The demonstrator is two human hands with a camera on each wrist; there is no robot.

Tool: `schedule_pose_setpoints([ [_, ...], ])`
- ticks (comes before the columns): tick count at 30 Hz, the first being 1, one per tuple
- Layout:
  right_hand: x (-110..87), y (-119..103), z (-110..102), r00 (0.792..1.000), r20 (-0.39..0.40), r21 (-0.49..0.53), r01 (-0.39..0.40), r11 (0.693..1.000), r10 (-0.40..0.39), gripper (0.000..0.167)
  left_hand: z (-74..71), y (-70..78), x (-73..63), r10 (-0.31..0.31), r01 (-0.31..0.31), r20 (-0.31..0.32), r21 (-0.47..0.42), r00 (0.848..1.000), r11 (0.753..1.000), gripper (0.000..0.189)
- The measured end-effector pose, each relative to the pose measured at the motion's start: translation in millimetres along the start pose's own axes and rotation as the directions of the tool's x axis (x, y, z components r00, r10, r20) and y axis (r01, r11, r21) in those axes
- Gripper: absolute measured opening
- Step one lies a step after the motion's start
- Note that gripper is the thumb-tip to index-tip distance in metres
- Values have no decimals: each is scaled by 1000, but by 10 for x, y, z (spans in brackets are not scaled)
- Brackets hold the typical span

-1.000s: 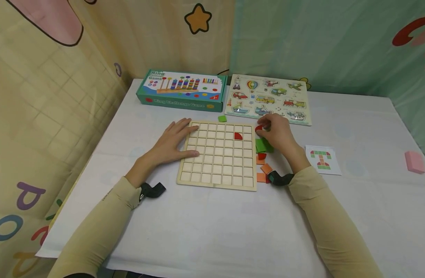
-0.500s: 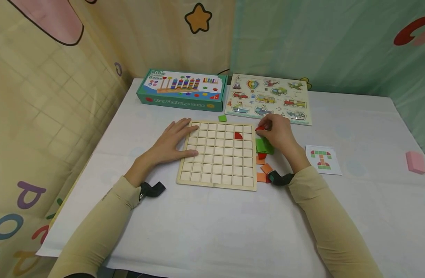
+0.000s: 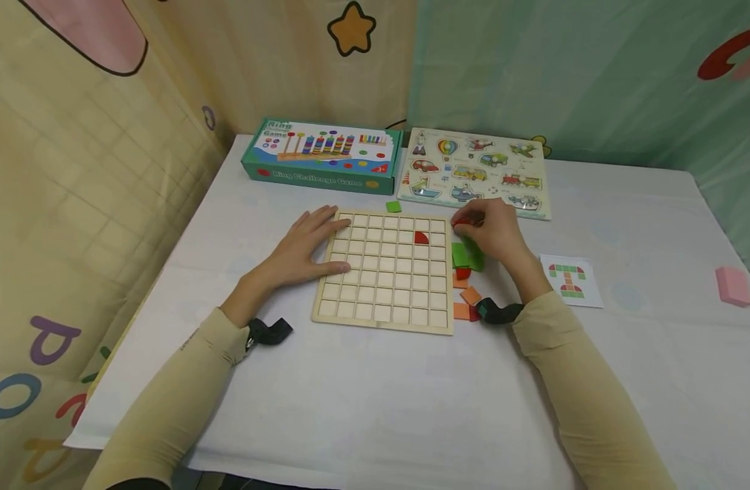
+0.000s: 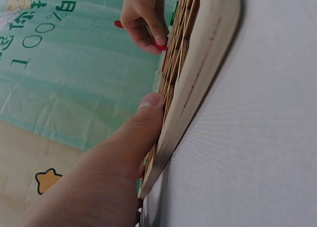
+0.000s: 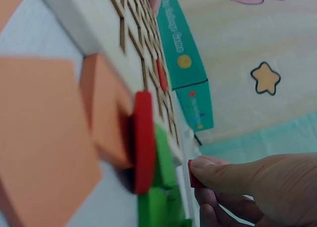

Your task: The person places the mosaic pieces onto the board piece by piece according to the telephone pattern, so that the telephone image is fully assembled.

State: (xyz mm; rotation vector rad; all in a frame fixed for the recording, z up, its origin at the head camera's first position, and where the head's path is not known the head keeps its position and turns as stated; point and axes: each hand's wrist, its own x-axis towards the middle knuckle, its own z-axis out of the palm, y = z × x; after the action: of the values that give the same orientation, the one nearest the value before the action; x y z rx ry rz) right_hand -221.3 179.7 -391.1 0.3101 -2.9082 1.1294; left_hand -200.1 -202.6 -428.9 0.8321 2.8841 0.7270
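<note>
A wooden grid board [image 3: 384, 279] lies in the middle of the table, with one red quarter-circle tile [image 3: 421, 237] in an upper right cell. My left hand [image 3: 295, 253] rests on the board's left edge, thumb and fingers extended. Off the upper right corner, my right hand [image 3: 494, 228] pinches another red tile [image 5: 193, 174] between thumb and fingers. Below that hand, green tiles [image 3: 460, 255] lie overlapping by the board's right edge. A red tile [image 3: 463, 273] and several orange tiles [image 3: 471, 295] sit nearer the front. Part of the pile is hidden under the right hand.
Behind the board stand a green Ring Challenge Game box [image 3: 320, 178] and a vehicle picture puzzle [image 3: 473, 163]. A single green tile [image 3: 393, 206] lies at the board's far edge. To the right are a pattern card [image 3: 586, 297] and a pink block [image 3: 733, 286].
My right fingers have shifted slightly on the red tile, which is now more covered by them. The left hand and the board have stayed in place.
</note>
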Motion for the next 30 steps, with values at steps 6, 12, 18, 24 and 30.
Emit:
schedule_pose_setpoints([
  [6, 73, -323, 47, 997, 37, 48, 61, 997, -62, 13, 16, -11, 11, 2, -2, 0, 3, 1000, 1000, 88],
  [12, 198, -815, 353, 988, 122, 140, 82, 987, -99, 11, 23, -32, -10, -2, 2, -5, 2, 1000, 1000, 87],
  [18, 240, -979, 656, 978, 136, 176, 132, 975, -157, 16, 48, -7, 8, 21, -21, 1, -2, 1000, 1000, 87],
  [24, 260, -935, 885, 977, 67, 228, 182, 957, -202, 12, 15, 1, 10, 13, -13, 0, 16, 1000, 1000, 86],
  [30, 254, -938, 1044, 965, 68, 187, 236, 953, -253, 10, -9, -12, -6, 5, -5, -4, 5, 1000, 1000, 86],
])
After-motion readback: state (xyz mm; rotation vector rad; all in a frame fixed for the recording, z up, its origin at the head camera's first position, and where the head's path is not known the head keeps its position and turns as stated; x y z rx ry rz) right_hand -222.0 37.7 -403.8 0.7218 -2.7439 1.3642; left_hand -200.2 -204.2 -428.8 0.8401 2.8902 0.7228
